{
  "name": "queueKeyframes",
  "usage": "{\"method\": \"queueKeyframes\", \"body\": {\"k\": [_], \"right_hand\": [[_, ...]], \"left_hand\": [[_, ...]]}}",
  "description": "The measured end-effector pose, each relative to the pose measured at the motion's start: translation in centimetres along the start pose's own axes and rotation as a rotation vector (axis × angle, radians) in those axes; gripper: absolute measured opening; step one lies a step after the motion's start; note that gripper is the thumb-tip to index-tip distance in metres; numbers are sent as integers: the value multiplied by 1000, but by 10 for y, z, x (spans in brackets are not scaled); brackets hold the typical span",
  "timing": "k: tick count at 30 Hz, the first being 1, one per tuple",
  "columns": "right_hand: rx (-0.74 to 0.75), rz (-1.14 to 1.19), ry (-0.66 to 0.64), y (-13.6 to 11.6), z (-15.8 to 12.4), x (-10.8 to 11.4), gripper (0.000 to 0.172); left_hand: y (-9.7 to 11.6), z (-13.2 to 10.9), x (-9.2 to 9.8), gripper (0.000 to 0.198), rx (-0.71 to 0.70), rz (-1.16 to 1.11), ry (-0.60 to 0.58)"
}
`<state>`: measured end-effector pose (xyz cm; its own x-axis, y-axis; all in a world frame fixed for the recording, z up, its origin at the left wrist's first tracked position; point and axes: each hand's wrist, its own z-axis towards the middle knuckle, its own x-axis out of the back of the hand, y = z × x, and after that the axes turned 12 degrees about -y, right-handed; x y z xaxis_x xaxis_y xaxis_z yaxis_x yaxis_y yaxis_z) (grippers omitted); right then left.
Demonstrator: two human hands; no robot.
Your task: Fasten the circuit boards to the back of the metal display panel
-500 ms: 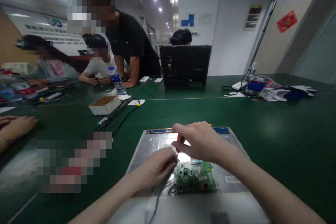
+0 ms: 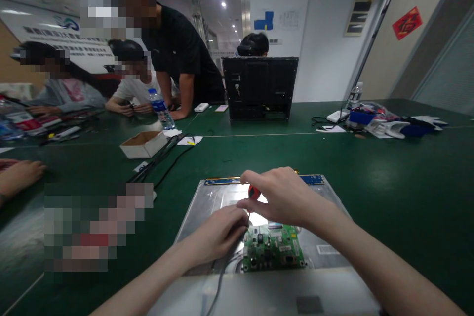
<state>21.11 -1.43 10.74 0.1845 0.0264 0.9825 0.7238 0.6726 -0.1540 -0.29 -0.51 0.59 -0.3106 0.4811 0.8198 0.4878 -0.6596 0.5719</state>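
A red-handled screwdriver [image 2: 254, 192] stands upright, gripped between the thumb and fingers of my right hand [image 2: 278, 195]. Its thin shaft points down at the top left corner of a green circuit board [image 2: 273, 249]. My left hand [image 2: 227, 227] is closed close to the screwdriver's tip, beside the board's left edge; what its fingers hold, if anything, is hidden. The board lies on the silver metal back of a display panel [image 2: 194, 217], which has a blue strip board [image 2: 311, 180] along its far edge. A grey cable [image 2: 221, 281] runs from under my left hand toward me.
Left of the panel lie black cables [image 2: 159, 158] and an open white box [image 2: 142, 145]. Beyond stand a water bottle [image 2: 162, 108] and a black monitor frame [image 2: 261, 89]. Gloves and bags [image 2: 385, 121] lie at the right back. Another person's hand [image 2: 24, 175] rests at the left.
The camera view has shifted slightly, with the surroundings a little higher and further left. My hands and the screwdriver stay at the same corner of the board.
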Motion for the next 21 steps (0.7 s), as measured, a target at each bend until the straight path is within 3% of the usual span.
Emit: {"method": "queueKeyframes", "body": {"k": [8, 21], "right_hand": [[-25, -17, -11, -4, -1, 2, 13], [57, 46, 7, -4, -3, 2, 16]], "left_hand": [[-2, -1, -2, 12, 6, 8, -5], [-4, 0, -5, 12, 8, 0, 9]]}}
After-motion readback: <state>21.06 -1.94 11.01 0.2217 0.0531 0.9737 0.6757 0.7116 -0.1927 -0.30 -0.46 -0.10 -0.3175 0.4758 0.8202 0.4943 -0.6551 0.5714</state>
